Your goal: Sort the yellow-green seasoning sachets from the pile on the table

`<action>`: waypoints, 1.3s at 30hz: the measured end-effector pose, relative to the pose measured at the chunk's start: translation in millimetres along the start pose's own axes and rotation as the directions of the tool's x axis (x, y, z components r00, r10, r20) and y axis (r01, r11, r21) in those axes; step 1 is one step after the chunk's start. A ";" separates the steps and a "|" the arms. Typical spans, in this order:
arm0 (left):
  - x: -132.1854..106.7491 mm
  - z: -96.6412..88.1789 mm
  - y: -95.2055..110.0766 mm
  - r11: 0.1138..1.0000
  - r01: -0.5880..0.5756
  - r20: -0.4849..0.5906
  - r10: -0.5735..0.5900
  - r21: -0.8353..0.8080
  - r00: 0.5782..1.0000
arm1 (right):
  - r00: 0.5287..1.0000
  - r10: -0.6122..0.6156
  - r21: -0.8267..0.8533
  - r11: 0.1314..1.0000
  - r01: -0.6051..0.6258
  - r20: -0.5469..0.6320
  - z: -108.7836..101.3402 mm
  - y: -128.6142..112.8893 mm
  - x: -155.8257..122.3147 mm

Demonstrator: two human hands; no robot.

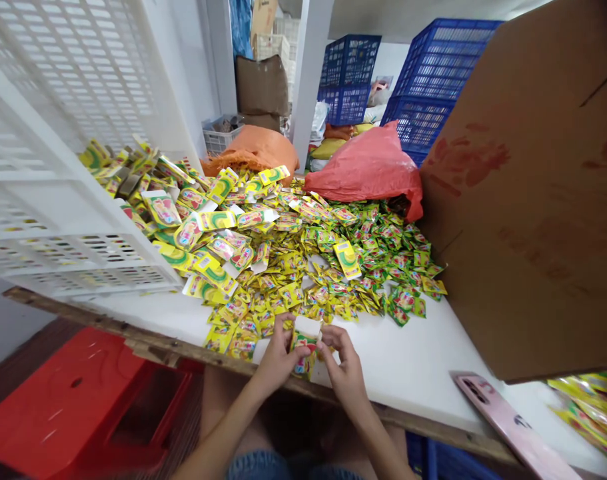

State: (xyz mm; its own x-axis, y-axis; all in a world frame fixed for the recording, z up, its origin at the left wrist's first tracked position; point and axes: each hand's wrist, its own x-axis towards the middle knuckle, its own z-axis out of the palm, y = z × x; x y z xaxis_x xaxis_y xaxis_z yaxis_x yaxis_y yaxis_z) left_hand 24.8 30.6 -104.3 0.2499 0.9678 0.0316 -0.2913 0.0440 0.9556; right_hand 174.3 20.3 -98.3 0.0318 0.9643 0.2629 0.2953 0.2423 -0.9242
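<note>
Both my hands hold one small yellow-green carton at the near edge of the white table. My left hand grips its left side with fingers curled round it. My right hand pinches its right side and its open white top flap. Just beyond my hands lies a big heap of small yellow-green sachets. Flat, unfolded cartons of the same print are piled to the left of the heap.
A white plastic crate stands tilted at the left. A large brown cardboard box fills the right. Red and orange sacks lie behind the heap, blue crates farther back. A red stool sits lower left, a pink phone near the right edge.
</note>
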 end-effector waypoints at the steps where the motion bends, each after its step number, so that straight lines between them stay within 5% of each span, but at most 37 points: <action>1: -0.5 -0.4 0.4 1.000 -0.001 -0.002 0.001 0.010 1.000 | 1.000 0.003 0.011 1.000 -0.003 0.003 3.4 1.2 -1.6; 10: -2.6 -4.5 -1.7 0.973 -0.086 -0.082 0.106 0.216 0.991 | 0.994 -0.071 -0.032 0.997 0.074 0.087 1.5 -4.2 4.9; 14: 0.1 -14.9 6.2 0.946 -0.074 -0.024 0.086 0.317 0.996 | 0.991 -0.081 -0.028 0.996 0.085 0.107 5.3 -1.8 6.2; 19: 1.5 -22.0 13.9 0.951 -0.120 -0.002 0.126 0.285 0.992 | 0.999 -0.044 0.015 0.999 0.044 -0.010 19.1 2.3 5.5; 26: -2.3 -20.1 18.2 0.917 -0.198 0.013 0.206 0.346 0.978 | 0.983 -0.134 -0.046 0.989 0.140 0.128 12.6 -7.5 4.9; 39: 2.4 -11.5 21.2 0.889 -0.067 -0.139 0.145 0.452 0.980 | 0.991 -0.015 -0.144 0.989 0.034 0.133 10.2 -21.8 10.3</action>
State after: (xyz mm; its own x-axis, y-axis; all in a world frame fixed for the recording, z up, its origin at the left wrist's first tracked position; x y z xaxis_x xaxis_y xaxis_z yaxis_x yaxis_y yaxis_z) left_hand 8.7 36.7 -87.4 0.0744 0.9889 0.1284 0.1418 -0.1380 0.9802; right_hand 158.4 26.0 -78.2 -0.0996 0.9663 0.2375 0.4310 0.2571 -0.8649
